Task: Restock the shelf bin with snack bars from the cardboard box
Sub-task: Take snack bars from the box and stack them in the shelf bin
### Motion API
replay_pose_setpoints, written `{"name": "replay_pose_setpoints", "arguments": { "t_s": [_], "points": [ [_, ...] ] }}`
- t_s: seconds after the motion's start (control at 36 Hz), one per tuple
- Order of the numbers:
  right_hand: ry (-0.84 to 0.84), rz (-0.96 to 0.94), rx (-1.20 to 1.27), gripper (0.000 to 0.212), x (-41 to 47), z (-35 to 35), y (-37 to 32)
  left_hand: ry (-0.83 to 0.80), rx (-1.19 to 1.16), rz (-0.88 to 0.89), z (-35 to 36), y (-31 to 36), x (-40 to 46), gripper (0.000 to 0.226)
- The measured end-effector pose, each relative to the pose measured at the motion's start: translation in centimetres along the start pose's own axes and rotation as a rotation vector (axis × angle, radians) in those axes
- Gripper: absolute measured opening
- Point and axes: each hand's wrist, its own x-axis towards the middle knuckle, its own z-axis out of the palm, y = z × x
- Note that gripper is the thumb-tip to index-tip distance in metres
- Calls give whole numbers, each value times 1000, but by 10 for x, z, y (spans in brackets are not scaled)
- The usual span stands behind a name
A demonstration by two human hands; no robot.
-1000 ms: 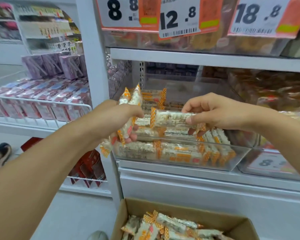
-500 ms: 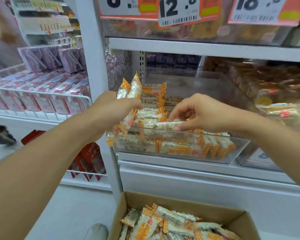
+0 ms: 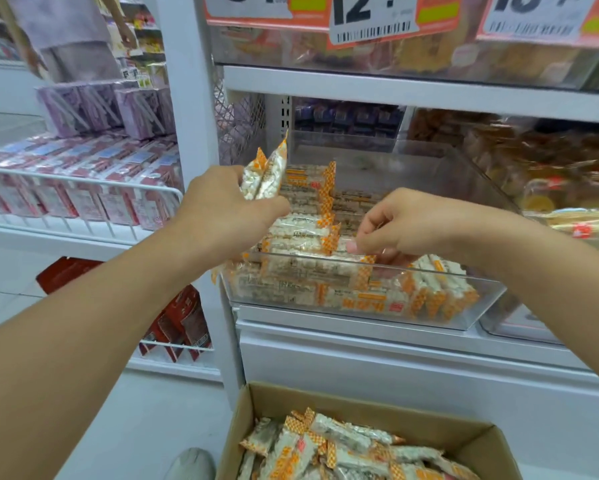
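Note:
A clear plastic shelf bin (image 3: 481, 306) holds rows of white snack bars with orange checked ends (image 3: 301, 233). My left hand (image 3: 221, 216) grips a small bunch of snack bars (image 3: 265, 174) upright at the bin's left edge. My right hand (image 3: 405, 226) reaches down into the bin, its fingertips pinching a bar (image 3: 356, 252) lying on the front row. Below, an open cardboard box (image 3: 360, 407) holds several more of the same bars (image 3: 325, 448).
White shelving frames the bin, with price tags (image 3: 370, 15) above. Bagged snacks (image 3: 550, 174) fill the bin to the right. Left are a wire shelf (image 3: 83, 185) of pink packs, purple boxes and red packs below. Another person (image 3: 73, 36) stands at the back left. A shoe (image 3: 192, 464) shows beside the box.
My right hand has carried one bar from in front of the bin down onto the front row. My left hand has risen slightly with its bunch. The view tilted downward.

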Motion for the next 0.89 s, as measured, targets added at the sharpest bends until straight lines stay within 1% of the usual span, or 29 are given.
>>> {"name": "replay_pose_setpoints", "arguments": {
  "t_s": [0.06, 0.08, 0.11, 0.17, 0.22, 0.28, 0.36, 0.39, 0.42, 0.44, 0.47, 0.5, 0.53, 0.56, 0.61, 0.67, 0.69, 0.72, 0.75, 0.78, 0.81, 0.83, 0.86, 0.89],
  "points": [
    [-64, 15, 157, 22, 0, 5, -2, 9, -24, -21, 1, -1, 0, 72],
    [-87, 4, 242, 14, 0, 8, -4, 13, -49, -33, 1, -3, 2, 81],
    [-98, -19, 312, 11, 1, 12, -6, 21, -77, -50, 2, -4, 6, 86],
    [-97, -77, 372, 13, 3, 19, -11, 27, -138, -87, 2, -4, 8, 89],
    [-113, -111, 405, 15, 4, 25, -13, 27, -190, -120, 3, 0, 8, 95],
    [-116, -116, 406, 18, 4, 25, -13, 6, -275, -150, 7, 5, 6, 105],
    [-23, -132, 239, 16, 1, 13, -12, -86, -533, -213, 17, 11, 6, 121],
    [4, -136, 217, 14, -2, 7, -13, -127, -639, -248, 22, 12, 8, 118],
    [9, -140, 242, 13, -5, 1, -15, -166, -741, -265, 26, 14, 9, 104],
    [-11, -141, 304, 17, -10, -4, -15, -203, -832, -272, 31, 18, 9, 86],
    [-52, -136, 366, 26, -15, -10, -15, -245, -914, -274, 37, 21, 10, 72],
    [-102, -131, 404, 38, -21, -13, -15, -296, -984, -275, 43, 24, 11, 69],
    [-151, -139, 409, 46, -26, -14, -14, -339, -1028, -263, 50, 26, 12, 71],
    [-189, -159, 400, 48, -32, -12, -14, -370, -1050, -245, 56, 28, 12, 72],
    [-210, -202, 415, 46, -37, -6, -13, -359, -1039, -212, 67, 35, 8, 71],
    [-152, -225, 429, 42, -37, -3, -11, -290, -1029, -187, 73, 40, 5, 77],
    [-111, -228, 430, 40, -35, -4, -9, -280, -1001, -166, 74, 42, 5, 88],
    [-77, -223, 425, 37, -34, -7, -7, -284, -938, -148, 75, 41, 7, 106],
    [-46, -212, 412, 31, -34, -11, -5, -284, -822, -131, 76, 40, 10, 124],
    [-19, -194, 399, 22, -32, -15, -1, -291, -664, -110, 75, 37, 14, 134],
    [5, -167, 387, 16, -30, -20, 3, -287, -468, -71, 72, 33, 17, 130],
    [30, -131, 379, 16, -27, -25, 8, -258, -238, 7, 67, 27, 18, 114],
    [65, -86, 373, 21, -23, -28, 12, -203, 29, 121, 62, 19, 18, 97],
    [117, -32, 364, 29, -18, -31, 16, -146, 290, 262, 57, 8, 19, 89]
  ]
}}
